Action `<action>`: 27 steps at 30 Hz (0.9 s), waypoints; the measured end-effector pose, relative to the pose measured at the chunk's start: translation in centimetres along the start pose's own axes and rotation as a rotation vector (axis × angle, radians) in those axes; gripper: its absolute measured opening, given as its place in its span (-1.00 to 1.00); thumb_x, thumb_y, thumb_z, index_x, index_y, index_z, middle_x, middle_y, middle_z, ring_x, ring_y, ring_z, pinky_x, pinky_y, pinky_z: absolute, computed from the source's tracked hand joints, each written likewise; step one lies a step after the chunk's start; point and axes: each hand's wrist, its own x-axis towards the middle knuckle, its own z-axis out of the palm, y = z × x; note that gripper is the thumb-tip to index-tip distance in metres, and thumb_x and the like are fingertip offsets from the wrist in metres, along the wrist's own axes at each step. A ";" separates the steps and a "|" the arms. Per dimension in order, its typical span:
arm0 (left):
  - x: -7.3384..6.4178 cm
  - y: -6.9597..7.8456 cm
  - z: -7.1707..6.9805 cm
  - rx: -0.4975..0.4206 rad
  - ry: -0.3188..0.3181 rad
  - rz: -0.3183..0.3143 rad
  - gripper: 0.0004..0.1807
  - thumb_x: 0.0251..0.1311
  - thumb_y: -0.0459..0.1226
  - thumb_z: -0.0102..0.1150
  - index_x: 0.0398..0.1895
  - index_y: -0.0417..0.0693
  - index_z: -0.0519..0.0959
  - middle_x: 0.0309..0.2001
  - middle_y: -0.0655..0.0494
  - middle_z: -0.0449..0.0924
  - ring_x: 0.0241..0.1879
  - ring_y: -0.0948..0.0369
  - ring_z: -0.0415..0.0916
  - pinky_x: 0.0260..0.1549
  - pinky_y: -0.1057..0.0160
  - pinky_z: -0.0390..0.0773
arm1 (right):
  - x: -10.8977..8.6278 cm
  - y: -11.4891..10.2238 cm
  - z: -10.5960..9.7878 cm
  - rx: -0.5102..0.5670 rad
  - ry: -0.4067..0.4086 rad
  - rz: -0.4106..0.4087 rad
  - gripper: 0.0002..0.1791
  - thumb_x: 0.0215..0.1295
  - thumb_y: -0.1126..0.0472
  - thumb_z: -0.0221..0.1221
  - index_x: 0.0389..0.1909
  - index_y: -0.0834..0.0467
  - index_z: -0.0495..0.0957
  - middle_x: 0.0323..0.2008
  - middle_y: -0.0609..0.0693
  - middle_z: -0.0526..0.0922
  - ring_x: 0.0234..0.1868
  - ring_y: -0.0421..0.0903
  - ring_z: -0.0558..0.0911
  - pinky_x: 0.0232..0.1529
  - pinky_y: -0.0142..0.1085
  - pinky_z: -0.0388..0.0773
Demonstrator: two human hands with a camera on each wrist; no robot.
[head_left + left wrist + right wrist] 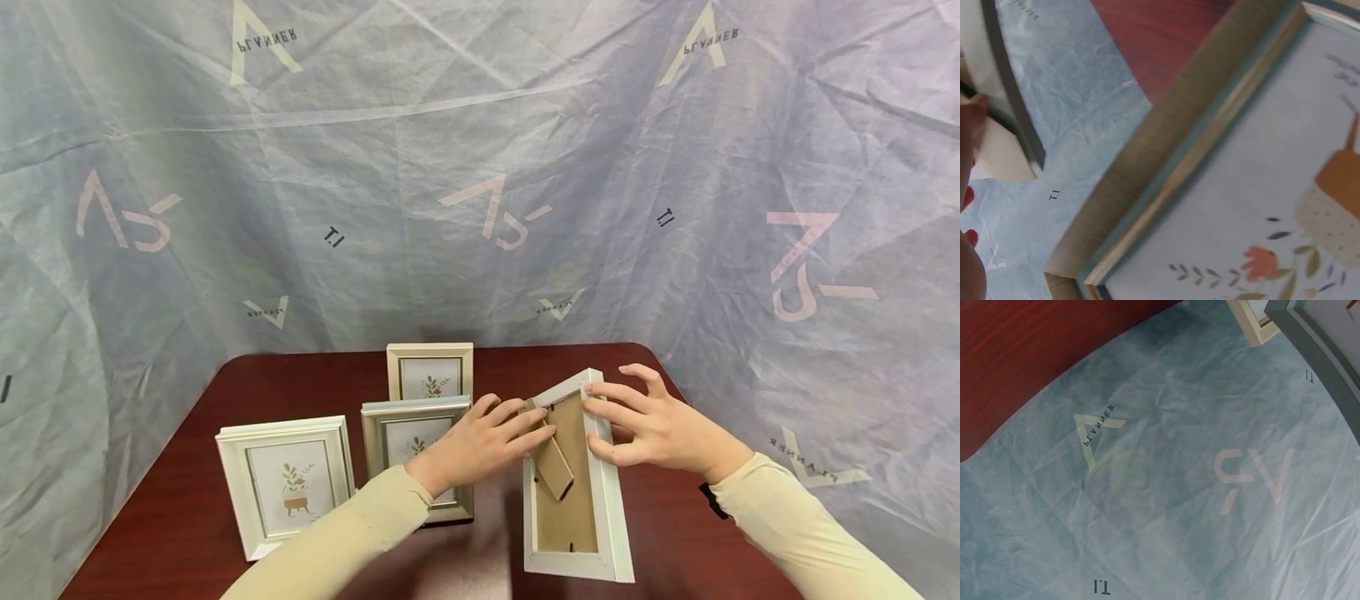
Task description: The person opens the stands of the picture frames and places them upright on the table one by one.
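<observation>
A white picture frame (617, 533) stands at the right in the head view, its brown back turned toward me. A brown easel stand (553, 468) angles out from that back. My left hand (491, 437) has its fingertips on the upper part of the stand; its thumb is hidden in the head view. In the left wrist view, fingers (975, 115) meet the pale stand panel (1007, 150) beside the frame's edge (1013, 94). My right hand (652, 421) grips the frame's right side, fingers over the back rim, thumb out of sight.
Left of the hands, a silver frame (416, 405) partly covers a cream frame (430, 350) behind it. Another white frame (240, 483) stands farther left. All show potted-plant prints. The dark red table (285, 383) ends at a hanging grey sheet (405, 275).
</observation>
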 end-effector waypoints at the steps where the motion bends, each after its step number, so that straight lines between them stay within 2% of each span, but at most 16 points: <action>1: -0.2 0.1 0.1 0.018 0.004 0.006 -0.49 0.35 0.02 0.03 0.35 0.21 0.43 0.29 0.19 0.44 0.16 0.18 0.35 -0.05 0.14 0.32 | 0.0 0.0 0.0 0.002 -0.001 0.002 -0.58 0.30 0.55 -0.20 -0.20 -0.03 0.44 -0.12 0.12 0.62 -0.08 0.07 0.61 -0.14 0.17 0.33; 6: -0.5 0.2 0.3 0.055 0.042 0.021 -0.51 0.40 -0.06 -0.10 0.36 0.17 0.41 0.29 0.15 0.43 0.13 0.18 0.36 -0.07 0.14 0.33 | 0.1 -0.1 -0.1 0.015 -0.004 0.006 -0.56 0.29 0.56 -0.23 -0.21 -0.03 0.43 -0.13 0.12 0.62 -0.09 0.08 0.61 -0.13 0.16 0.33; 10: -0.6 0.0 0.2 0.055 0.048 0.033 -0.51 0.37 -0.12 -0.05 0.36 0.13 0.41 0.27 0.12 0.43 0.12 0.16 0.36 -0.06 0.14 0.33 | 0.2 0.0 -0.1 0.031 -0.007 0.012 -0.55 0.26 0.58 -0.23 -0.21 -0.01 0.43 -0.14 0.14 0.61 -0.10 0.10 0.61 -0.12 0.16 0.34; 15: -0.9 -0.3 0.0 0.066 0.060 0.037 -0.48 0.34 -0.09 0.03 0.37 0.11 0.41 0.24 0.08 0.44 0.10 0.14 0.36 -0.07 0.13 0.33 | 0.1 0.1 -0.1 0.035 -0.011 0.022 -0.55 0.24 0.59 -0.24 -0.22 0.00 0.44 -0.15 0.16 0.61 -0.11 0.11 0.61 -0.11 0.16 0.35; 19: -1.0 -0.4 -0.3 0.085 0.071 0.038 -0.48 0.37 -0.07 0.00 0.37 0.08 0.41 0.19 0.04 0.46 0.09 0.13 0.38 -0.10 0.11 0.31 | 0.0 0.1 -0.1 0.044 -0.014 0.038 -0.54 0.26 0.60 -0.25 -0.23 0.01 0.45 -0.17 0.15 0.61 -0.12 0.12 0.61 -0.11 0.17 0.34; 27: -1.5 -0.7 -1.8 0.105 0.019 0.013 -0.47 0.35 -0.29 -0.09 0.39 0.06 0.40 0.22 -0.02 0.44 0.08 0.12 0.35 -0.03 0.07 0.29 | -0.4 0.1 -0.4 0.049 -0.044 0.069 -0.52 0.28 0.59 -0.27 -0.23 0.02 0.49 -0.20 0.13 0.59 -0.14 0.12 0.61 -0.11 0.18 0.33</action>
